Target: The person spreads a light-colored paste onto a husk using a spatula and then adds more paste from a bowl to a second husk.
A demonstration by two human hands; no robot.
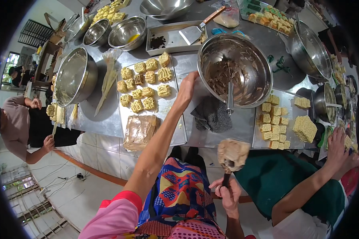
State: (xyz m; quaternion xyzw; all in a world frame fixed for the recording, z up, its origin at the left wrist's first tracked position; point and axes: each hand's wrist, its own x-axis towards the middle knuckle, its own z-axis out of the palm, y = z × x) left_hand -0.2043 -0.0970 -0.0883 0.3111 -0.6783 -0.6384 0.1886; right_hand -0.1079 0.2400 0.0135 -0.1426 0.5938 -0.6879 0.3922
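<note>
My left hand [190, 86] grips the rim of a large steel mixing bowl [248, 68], which is smeared with brown cream and holds a whisk [230, 95]. In my right hand [229, 192], in front of my apron, is the dark handle of a spatula [233, 154] whose blade is loaded with light brown cream. A rectangular cake coated in brown cream [140, 131] lies at the near end of a tray [179, 119]. Several small cakes piped with yellow cream [149, 77] sit further back on that tray. Below the bowl lies a grey cloth [214, 116].
A piping bag [106, 77] and another mixing bowl [76, 77] stand left of the tray. Behind is a baking pan [176, 37] with a wide metal turner [191, 33]. At right, cut cake cubes fill a tray [258, 143] beside a co-worker's hands [336, 145]. Another person works at far left.
</note>
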